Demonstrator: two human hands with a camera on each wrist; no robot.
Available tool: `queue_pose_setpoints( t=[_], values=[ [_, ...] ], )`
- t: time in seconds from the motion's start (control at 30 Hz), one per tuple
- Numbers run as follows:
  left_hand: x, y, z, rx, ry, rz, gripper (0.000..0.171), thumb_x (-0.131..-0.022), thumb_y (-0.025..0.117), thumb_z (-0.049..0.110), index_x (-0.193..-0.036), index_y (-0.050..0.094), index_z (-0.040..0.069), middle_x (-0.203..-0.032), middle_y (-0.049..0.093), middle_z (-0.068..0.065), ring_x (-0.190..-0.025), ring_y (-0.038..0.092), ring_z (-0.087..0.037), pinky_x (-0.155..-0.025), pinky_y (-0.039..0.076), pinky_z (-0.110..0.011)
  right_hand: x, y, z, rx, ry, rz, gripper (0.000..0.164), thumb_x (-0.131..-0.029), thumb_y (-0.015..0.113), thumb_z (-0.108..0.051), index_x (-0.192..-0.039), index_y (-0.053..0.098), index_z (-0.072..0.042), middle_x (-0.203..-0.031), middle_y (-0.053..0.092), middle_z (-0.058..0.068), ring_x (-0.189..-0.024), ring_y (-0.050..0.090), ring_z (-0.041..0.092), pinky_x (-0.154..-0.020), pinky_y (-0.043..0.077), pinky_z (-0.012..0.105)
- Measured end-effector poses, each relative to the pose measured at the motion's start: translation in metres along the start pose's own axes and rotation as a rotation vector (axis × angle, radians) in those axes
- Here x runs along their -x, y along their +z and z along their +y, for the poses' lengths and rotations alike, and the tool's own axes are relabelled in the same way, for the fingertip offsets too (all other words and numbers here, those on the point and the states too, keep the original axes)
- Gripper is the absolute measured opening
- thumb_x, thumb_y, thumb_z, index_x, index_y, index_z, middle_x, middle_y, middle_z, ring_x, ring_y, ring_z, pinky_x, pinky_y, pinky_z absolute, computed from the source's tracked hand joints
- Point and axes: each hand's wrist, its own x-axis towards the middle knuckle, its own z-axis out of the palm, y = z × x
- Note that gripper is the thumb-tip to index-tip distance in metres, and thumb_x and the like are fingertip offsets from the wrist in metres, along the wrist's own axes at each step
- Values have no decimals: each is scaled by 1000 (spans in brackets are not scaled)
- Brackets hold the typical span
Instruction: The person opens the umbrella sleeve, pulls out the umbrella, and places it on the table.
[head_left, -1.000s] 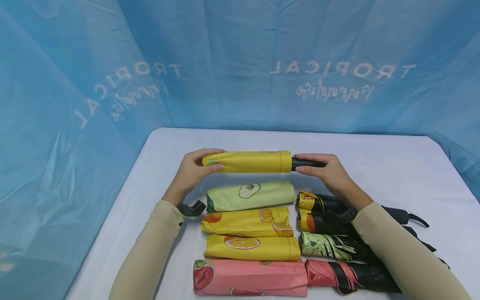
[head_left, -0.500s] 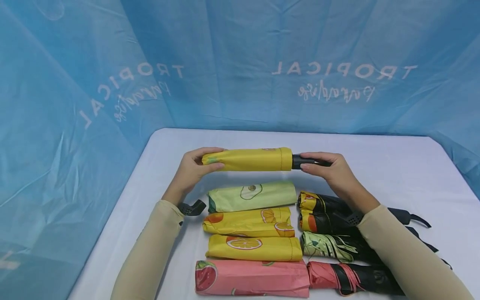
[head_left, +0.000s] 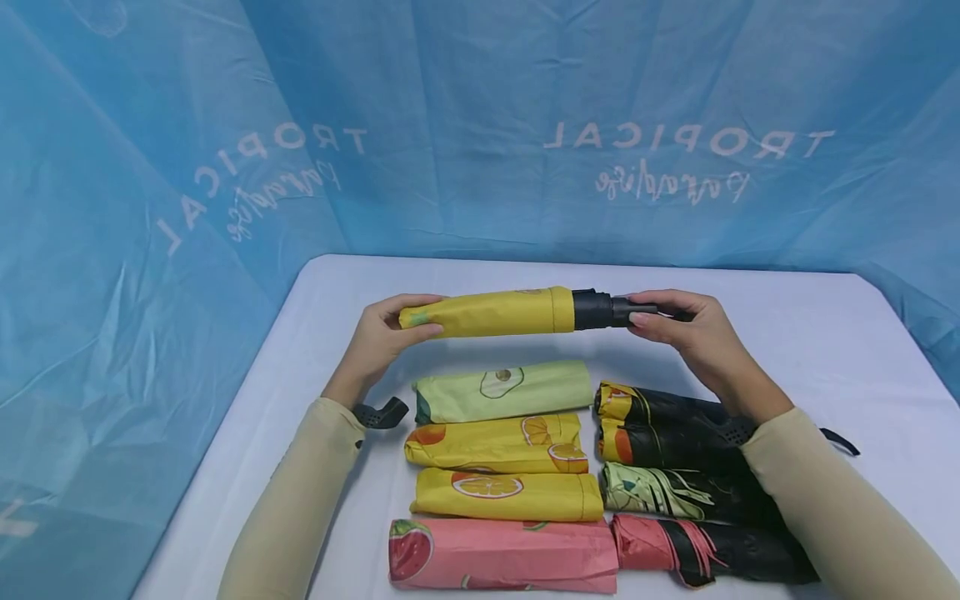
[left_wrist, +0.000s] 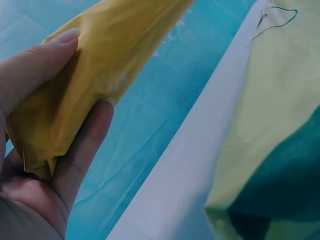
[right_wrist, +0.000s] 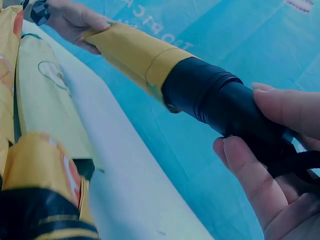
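Over the far part of the table, a yellow umbrella sleeve (head_left: 498, 313) is held up, nearly level. My left hand (head_left: 377, 340) grips its closed left end, thumb and fingers on opposite sides. From the sleeve's right mouth a black folding umbrella (head_left: 592, 309) sticks out; the rest of it is hidden inside. My right hand (head_left: 693, 333) pinches the umbrella's handle (right_wrist: 242, 117) between thumb and fingers, and a dark wrist strap (right_wrist: 302, 162) hangs by the palm. Just below the held sleeve lies a pale green avocado-print sleeve (head_left: 498, 392), touched by neither hand.
Two yellow orange-print sleeves, one (head_left: 498, 444) above the other (head_left: 506, 496), and a pink watermelon sleeve (head_left: 502, 556) lie in a column. Right of them lie several folded umbrellas, among them a green-striped one (head_left: 660, 492) and a pink-and-black one (head_left: 675, 550). A blue curtain (head_left: 480, 192) stands behind the table.
My right hand has moved right and slightly up, drawing more of the black umbrella out of the yellow sleeve. My left hand stays almost in place, still gripping the sleeve's end.
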Motion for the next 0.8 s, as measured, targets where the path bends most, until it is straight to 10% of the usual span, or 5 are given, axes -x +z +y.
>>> queue_pose_setpoints(
  t=[0.8],
  values=[
    [2, -6, 0, -4, 10, 33, 42, -88, 84, 18, -127, 72, 10, -134, 63, -11, -113, 60, -30, -88, 58, -31, 29, -37, 5, -86, -50, 25, 33, -97, 66, 3, -130, 66, 4, -127, 60, 11, -105, 70, 20, -89, 57, 34]
  ],
)
